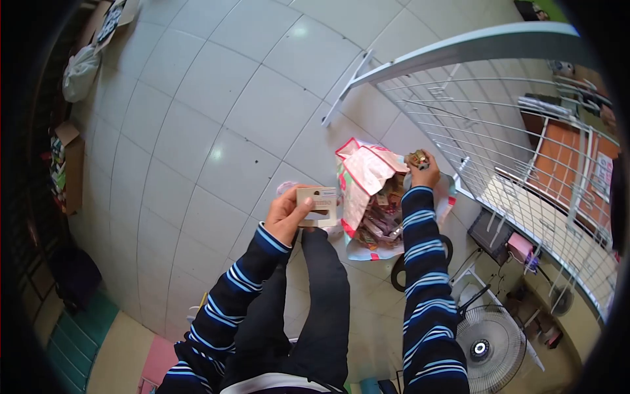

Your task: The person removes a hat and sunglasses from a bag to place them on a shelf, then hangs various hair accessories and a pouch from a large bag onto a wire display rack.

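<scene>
In my left hand [284, 217] is a flat beige hang card [324, 199] with a hole at its top and a cut-out window, pinched between thumb and fingers. My right hand [425, 174] is closed on a small shiny gold-brown item [417, 158], whose kind I cannot make out. It is at the right side of a large white, pink and red shopping bag [353, 187], whose top gapes. Many small plastic-wrapped packets [382, 222] fill the bag. The card is to the left of the bag, above my knee.
A white wire grid rack [485, 111] on a metal foot [348, 88] rises right of the bag. At lower right stands a fan [481, 348]. Cardboard boxes [73, 171] and a white plastic sack [81, 72] line the left side of the tiled floor [197, 125].
</scene>
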### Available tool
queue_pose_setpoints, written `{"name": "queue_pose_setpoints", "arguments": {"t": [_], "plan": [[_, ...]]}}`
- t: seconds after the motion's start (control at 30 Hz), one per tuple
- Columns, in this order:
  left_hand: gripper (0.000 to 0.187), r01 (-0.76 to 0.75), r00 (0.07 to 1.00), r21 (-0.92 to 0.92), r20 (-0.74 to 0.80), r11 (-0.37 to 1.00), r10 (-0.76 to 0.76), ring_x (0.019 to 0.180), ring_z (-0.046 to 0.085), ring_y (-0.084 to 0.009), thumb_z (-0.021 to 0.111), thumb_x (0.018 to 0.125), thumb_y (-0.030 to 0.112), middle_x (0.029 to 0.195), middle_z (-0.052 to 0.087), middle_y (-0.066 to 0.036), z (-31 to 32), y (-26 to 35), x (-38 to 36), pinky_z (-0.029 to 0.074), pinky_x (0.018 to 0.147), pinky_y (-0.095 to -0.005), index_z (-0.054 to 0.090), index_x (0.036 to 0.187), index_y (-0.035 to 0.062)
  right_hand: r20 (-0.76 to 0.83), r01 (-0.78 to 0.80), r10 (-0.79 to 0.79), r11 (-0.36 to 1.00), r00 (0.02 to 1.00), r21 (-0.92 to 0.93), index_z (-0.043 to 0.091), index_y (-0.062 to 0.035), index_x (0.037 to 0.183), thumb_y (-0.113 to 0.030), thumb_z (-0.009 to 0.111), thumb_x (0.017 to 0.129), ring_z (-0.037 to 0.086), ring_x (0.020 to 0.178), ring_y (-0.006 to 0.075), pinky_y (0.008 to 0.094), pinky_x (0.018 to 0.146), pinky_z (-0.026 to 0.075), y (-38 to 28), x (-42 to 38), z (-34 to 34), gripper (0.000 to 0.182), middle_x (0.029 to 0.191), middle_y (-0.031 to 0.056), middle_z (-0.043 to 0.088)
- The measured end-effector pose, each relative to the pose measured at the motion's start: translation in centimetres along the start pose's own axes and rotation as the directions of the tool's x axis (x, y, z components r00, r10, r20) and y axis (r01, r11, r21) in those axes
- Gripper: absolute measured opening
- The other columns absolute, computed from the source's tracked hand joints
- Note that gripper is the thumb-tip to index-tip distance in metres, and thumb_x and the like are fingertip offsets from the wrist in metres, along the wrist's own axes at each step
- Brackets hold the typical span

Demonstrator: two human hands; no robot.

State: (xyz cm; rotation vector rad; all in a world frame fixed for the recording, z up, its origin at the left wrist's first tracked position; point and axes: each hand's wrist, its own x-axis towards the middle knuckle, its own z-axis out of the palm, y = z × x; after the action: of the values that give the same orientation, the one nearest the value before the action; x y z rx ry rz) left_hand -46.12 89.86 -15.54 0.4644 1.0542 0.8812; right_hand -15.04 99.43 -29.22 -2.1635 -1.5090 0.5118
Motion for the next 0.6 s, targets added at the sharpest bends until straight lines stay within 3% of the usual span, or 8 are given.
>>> {"name": "queue_pose_setpoints", "arguments": {"t": [0.2, 0.27, 0.3, 0.33, 0.4, 0.47, 0.53, 0.6], "plan": [[0.025, 0.01, 0.997, 0.178, -0.071, 0.984, 0.003, 0.069, 0.055, -0.0107, 0.044, 0.082, 0.022, 0.081, 0.057, -0.009, 3.9, 2.2, -2.1, 0.044, 0.051, -0.0192, 0.047, 0.098, 0.0018, 0.224, 0.067, -0.212, 0.851, 0.951, 0.52, 0.05, -0.0014, 0.094, -0.009, 0.07, 0.06, 0.052, 0.08, 0.0132, 0.025, 0.072, 0.042, -9.1, -5.3, -9.7, 0.04, 0.087, 0.0055, 0.056], [0.019, -0.128, 0.99, 0.229, -0.031, 0.965, 0.139, 0.06, 0.054, -0.0089, 0.044, 0.082, 0.016, 0.07, 0.056, -0.005, 6.1, 2.1, -3.0, 0.039, 0.046, -0.0183, 0.048, 0.092, -0.0003, 0.307, 0.011, -0.261, 0.778, 0.915, 0.629, 0.047, -0.0019, 0.098, -0.008, 0.068, 0.062, 0.052, 0.083, 0.0144, 0.0253, 0.074, 0.042, -12.6, -7.7, -13.9, 0.042, 0.089, 0.0069, 0.055], [0.016, -0.119, 0.991, 0.355, -0.017, 0.927, 0.134, 0.057, 0.049, -0.0067, 0.046, 0.081, 0.011, 0.067, 0.052, -0.003, 7.3, 2.9, -3.9, 0.041, 0.05, -0.0192, 0.048, 0.091, -0.0009, 0.351, -0.076, -0.233, 0.728, 0.907, 0.681, 0.046, -0.002, 0.1, -0.009, 0.068, 0.062, 0.053, 0.084, 0.0148, 0.0252, 0.075, 0.041, -14.0, -9.1, -15.7, 0.045, 0.09, 0.0077, 0.055], [0.016, -0.136, 0.989, 0.355, -0.01, 0.925, 0.15, 0.057, 0.049, -0.0067, 0.046, 0.081, 0.011, 0.067, 0.052, -0.003, 8.6, 3.6, -4.7, 0.041, 0.05, -0.0192, 0.048, 0.091, -0.0009, 0.398, -0.165, -0.209, 0.671, 0.893, 0.723, 0.045, -0.0021, 0.102, -0.009, 0.069, 0.062, 0.053, 0.085, 0.0153, 0.0252, 0.076, 0.041, -15.3, -10.5, -17.5, 0.047, 0.091, 0.0085, 0.055], [0.015, -0.262, 0.965, 0.416, 0.127, 0.871, 0.229, 0.052, 0.046, -0.0064, 0.046, 0.08, 0.01, 0.064, 0.051, -0.002, 11.4, 5.0, -6.6, 0.04, 0.05, -0.019, 0.05, 0.09, -0.0012, 0.421, -0.234, -0.167, 0.626, 0.891, 0.744, 0.043, -0.0019, 0.103, -0.01, 0.068, 0.063, 0.053, 0.086, 0.0157, 0.0253, 0.076, 0.041, -18.4, -12.5, -21.4, 0.047, 0.093, 0.0102, 0.055], [0.014, -0.296, 0.954, 0.418, 0.164, 0.859, 0.25, 0.053, 0.049, -0.0078, 0.048, 0.078, 0.007, 0.063, 0.053, -0.003, 13.4, 5.5, -8.5, 0.041, 0.051, -0.0199, 0.051, 0.088, -0.0011, 0.352, -0.123, -0.197, 0.694, 0.915, 0.709, 0.043, -0.0018, 0.103, -0.008, 0.067, 0.064, 0.053, 0.086, 0.0154, 0.0257, 0.076, 0.042, -19.5, -14.0, -24.4, 0.046, 0.093, 0.0104, 0.055], [0.014, -0.455, 0.89, 0.569, 0.256, 0.685, 0.378, 0.056, 0.054, -0.0111, 0.051, 0.075, 0.005, 0.066, 0.057, -0.007, 15.1, 6.5, -10.1, 0.042, 0.051, -0.0208, 0.052, 0.088, -0.0002, 0.316, -0.076, -0.229, 0.689, 0.921, 0.721, 0.043, -0.0018, 0.103, -0.008, 0.066, 0.064, 0.053, 0.086, 0.0157, 0.0257, 0.075, 0.042, -20.5, -14.8, -27.5, 0.045, 0.093, 0.0106, 0.055], [0.014, -0.488, 0.872, 0.573, 0.283, 0.658, 0.4, 0.06, 0.056, -0.0136, 0.052, 0.073, 0.003, 0.069, 0.058, -0.01, 16.9, 7.4, -11.8, 0.043, 0.052, -0.0214, 0.053, 0.087, 0.0005, 0.271, -0.031, -0.245, 0.686, 0.931, 0.727, 0.043, -0.0018, 0.103, -0.007, 0.066, 0.065, 0.053, 0.086, 0.0159, 0.0258, 0.075, 0.042, -21.4, -16.0, -30.7, 0.045, 0.093, 0.0107, 0.055]]}}
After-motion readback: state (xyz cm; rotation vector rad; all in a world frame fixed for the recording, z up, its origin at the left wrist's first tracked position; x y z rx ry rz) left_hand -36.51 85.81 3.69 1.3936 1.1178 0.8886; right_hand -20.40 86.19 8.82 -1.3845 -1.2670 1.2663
